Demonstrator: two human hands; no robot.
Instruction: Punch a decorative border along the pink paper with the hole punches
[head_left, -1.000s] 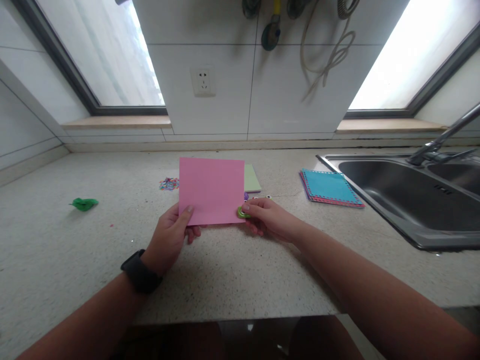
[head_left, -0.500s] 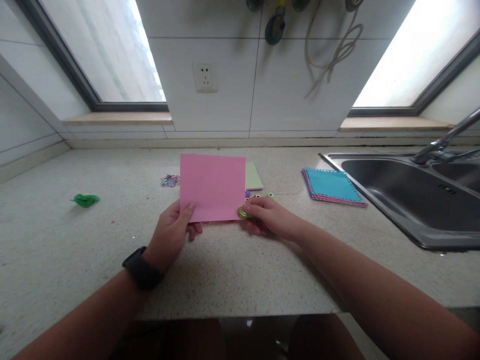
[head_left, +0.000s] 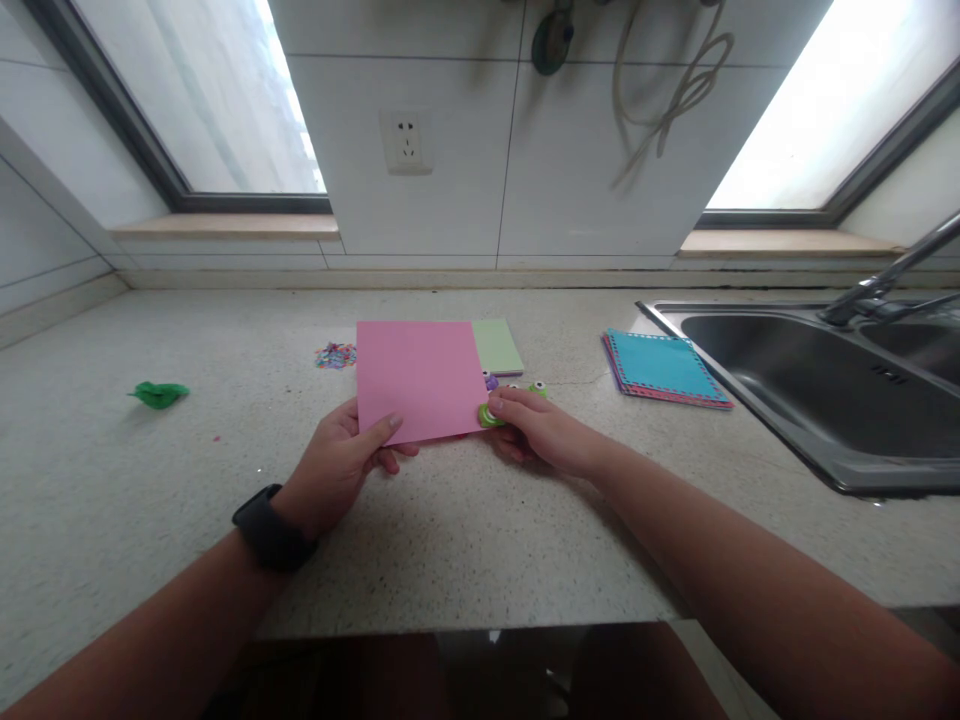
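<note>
A plain pink sheet of paper (head_left: 420, 375) is held up over the counter. My left hand (head_left: 346, 455) grips its lower left corner, thumb on top and fingers beneath. At the lower right corner, my right hand (head_left: 536, 428) pinches a small green cartoon piece (head_left: 491, 414) that looks like a clip; whether it is fastened on the paper cannot be made out. Just beyond that hand lie a purple piece (head_left: 490, 381) and another green piece with eyes (head_left: 537, 388). Behind the sheet, a pale green stack of paper (head_left: 496, 347) is partly covered.
Small colourful bits (head_left: 334, 355) lie in a pile left of the sheet. Farther left is a green crumpled item (head_left: 160, 394). Blue-topped cards (head_left: 664, 368) are stacked near the steel sink (head_left: 810, 400) on the right. A tiled wall stands behind the counter (head_left: 450, 540).
The pink paper has tilted flatter, and its right edge now slants. My left thumb lies farther in over the paper. My right hand keeps its pinch at the corner; the view shifted slightly.
</note>
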